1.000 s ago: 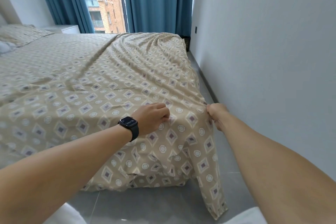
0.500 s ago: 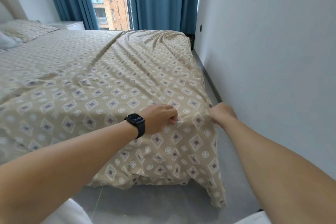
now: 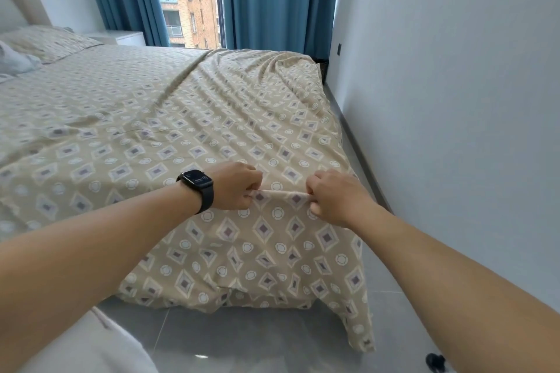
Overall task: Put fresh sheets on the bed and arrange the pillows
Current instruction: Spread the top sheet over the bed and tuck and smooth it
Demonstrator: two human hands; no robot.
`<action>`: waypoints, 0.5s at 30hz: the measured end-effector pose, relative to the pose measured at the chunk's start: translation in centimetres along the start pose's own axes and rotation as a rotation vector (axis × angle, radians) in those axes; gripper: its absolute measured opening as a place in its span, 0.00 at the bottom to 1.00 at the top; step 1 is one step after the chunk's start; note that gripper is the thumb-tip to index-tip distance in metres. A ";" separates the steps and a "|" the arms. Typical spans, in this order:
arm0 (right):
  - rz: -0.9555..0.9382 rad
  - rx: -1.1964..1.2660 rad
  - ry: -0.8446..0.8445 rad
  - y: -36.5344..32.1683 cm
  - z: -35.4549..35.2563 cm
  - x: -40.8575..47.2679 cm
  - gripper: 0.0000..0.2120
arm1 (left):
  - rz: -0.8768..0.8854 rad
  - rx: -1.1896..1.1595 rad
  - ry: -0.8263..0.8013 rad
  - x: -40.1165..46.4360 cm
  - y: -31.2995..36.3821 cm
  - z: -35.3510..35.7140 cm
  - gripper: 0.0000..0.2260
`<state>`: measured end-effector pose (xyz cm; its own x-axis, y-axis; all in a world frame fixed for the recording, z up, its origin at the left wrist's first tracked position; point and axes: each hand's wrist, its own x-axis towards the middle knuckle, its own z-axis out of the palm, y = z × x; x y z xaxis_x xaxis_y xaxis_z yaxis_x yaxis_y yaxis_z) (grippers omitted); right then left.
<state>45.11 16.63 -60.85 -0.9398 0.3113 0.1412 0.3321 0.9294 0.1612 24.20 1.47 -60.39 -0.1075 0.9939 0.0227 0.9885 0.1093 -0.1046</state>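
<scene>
Apparently both hands (image 3: 236, 189) (image 3: 333, 197) pinch the sheet (image 3: 272, 136)

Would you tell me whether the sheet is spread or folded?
Spread: the sheet covers the bed, wrinkled, its corner hanging toward the floor.

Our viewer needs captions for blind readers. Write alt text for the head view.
Two bare hands pinch a raised fold of a beige patterned sheet at the bed's foot, the left hand wearing a black watch, the right hand beside a pale wall. A pillow lies at the far left; blue curtains frame the window.
</scene>
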 end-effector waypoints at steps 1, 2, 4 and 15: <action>-0.011 -0.027 0.004 -0.3 0.0 0.1 0.06 | -0.014 0.031 -0.010 0.2 0.3 0.0 0.02; -0.026 -0.053 0.006 -0.6 0.0 0.2 0.05 | -0.023 0.068 -0.022 0.4 0.7 0.0 0.04; -0.044 -0.102 0.020 -1.2 0.5 0.2 0.05 | -0.029 0.128 -0.055 0.6 1.3 -0.1 0.07; 0.049 0.027 -0.069 -1.6 0.0 2.8 0.12 | -0.012 0.076 -0.066 1.2 0.6 0.0 0.08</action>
<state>41.97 16.00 -60.66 -0.9260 0.3688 0.0804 0.3765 0.9173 0.1292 24.63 2.77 -60.46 -0.1285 0.9908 -0.0413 0.9764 0.1191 -0.1804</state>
